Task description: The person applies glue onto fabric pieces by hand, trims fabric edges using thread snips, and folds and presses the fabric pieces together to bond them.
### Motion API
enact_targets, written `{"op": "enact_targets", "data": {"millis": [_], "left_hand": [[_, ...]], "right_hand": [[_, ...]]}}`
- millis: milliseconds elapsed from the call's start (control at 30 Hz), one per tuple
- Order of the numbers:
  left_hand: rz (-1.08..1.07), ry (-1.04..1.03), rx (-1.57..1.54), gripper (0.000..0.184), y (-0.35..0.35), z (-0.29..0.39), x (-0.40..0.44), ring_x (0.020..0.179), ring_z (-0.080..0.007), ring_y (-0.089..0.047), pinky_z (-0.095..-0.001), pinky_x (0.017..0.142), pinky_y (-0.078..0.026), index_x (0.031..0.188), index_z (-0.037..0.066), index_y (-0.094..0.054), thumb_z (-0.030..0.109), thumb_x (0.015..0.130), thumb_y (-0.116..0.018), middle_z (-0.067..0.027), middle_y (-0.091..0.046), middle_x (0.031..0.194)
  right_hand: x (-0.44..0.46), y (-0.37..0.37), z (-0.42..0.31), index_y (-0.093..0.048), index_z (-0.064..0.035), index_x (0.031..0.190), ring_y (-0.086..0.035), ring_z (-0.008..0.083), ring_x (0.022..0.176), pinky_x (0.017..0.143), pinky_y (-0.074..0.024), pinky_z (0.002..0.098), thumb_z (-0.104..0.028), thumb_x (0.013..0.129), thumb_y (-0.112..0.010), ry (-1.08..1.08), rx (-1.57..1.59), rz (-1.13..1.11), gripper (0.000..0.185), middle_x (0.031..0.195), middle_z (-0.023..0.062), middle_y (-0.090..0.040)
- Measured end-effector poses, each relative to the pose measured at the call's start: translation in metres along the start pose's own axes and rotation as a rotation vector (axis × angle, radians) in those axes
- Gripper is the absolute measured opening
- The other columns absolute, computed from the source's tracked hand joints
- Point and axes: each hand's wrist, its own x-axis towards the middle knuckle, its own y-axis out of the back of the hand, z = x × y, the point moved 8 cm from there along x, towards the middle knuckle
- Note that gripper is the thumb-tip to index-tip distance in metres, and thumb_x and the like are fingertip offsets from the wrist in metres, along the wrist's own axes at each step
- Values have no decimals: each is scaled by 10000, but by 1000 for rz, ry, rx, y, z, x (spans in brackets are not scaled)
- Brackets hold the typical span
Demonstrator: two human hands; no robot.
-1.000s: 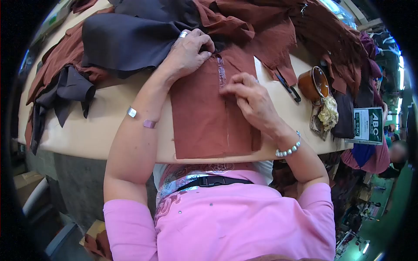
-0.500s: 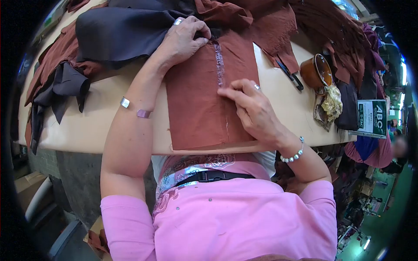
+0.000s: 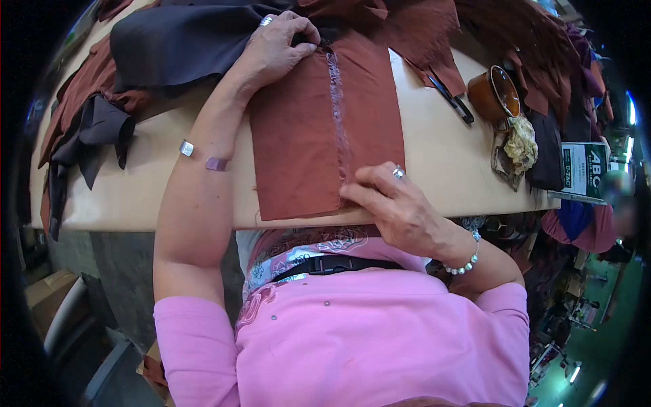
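A reddish-brown leather panel (image 3: 295,149) lies flat on the table in front of me, a pale, ragged, shiny strip (image 3: 337,102) running down it. At the panel's far edge, my left hand (image 3: 281,51) has its thumb and forefinger pinched on the brown leather, beside a dark leather piece (image 3: 180,47). My right hand (image 3: 400,207) is at the near end of the strip, its fingers curled together with the tips against the panel. Whatever those fingers may hold is hidden.
Black-handled scissors (image 3: 451,100) lie right of the panel. Beside them are a brown glazed pot (image 3: 494,95), a crumpled yellowish lump (image 3: 521,146) and a green-and-white ABC tin (image 3: 583,171). Brown and dark leather pieces (image 3: 95,85) are heaped along the table's far and left sides.
My right hand has moved down the panel toward the near edge, and the pale strip now reaches farther down. My left hand keeps its pinch at the far edge.
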Motion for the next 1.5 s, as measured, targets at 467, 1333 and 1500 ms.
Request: {"op": "enact_targets", "data": {"millis": [467, 1333, 1500], "left_hand": [[11, -31, -13, 134, 3, 0, -1, 1001, -246, -501, -353, 913, -389, 905, 114, -634, 176, 786, -634, -47, -564, 999], [-245, 316, 444, 284, 43, 13, -16, 997, -284, -532, -369, 833, -436, 968, 64, -562, 198, 740, -667, -77, -580, 1014], [-186, 141, 415, 213, 32, 12, -16, 936, -324, -545, -410, 796, -440, 927, 45, -560, 178, 769, -615, -121, -602, 934]], "right_hand": [[24, 6, 20, -612, -28, 1055, -544, 270, 865, 794, -438, 366, 56, 657, -551, 15, -337, -15, 412, 991, 136, -523], [-69, 208, 181, -629, -73, 933, -254, 328, 1354, 1074, -251, 454, -356, 581, -771, -715, -571, -58, 473, 1463, 134, -293], [-46, 191, 141, -571, -54, 773, -302, 340, 1326, 1044, -264, 446, -266, 645, -743, -588, -799, -134, 302, 1413, 138, -380]]}}
